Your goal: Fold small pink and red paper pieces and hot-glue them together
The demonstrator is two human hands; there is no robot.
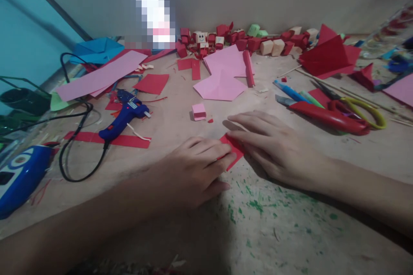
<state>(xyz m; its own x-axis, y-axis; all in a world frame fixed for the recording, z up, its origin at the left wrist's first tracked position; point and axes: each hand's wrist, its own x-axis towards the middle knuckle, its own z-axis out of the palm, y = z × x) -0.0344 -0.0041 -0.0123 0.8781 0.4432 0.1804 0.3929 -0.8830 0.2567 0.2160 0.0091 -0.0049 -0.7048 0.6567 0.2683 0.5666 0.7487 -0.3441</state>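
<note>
Nearer than the pink box (199, 112) and rightward of it, the red paper (238, 151) lies under the left hand (197, 167) and right hand (278, 146). Fingers of both rest over it; whether they pinch, I cannot tell. The paper seems partly folded, with shaping left; the box looks formed.

Dim light bathes a worktop (171, 111) | shadow (180, 240) pools lower center | pixelated patch (153, 8) glows white | details soft
</note>
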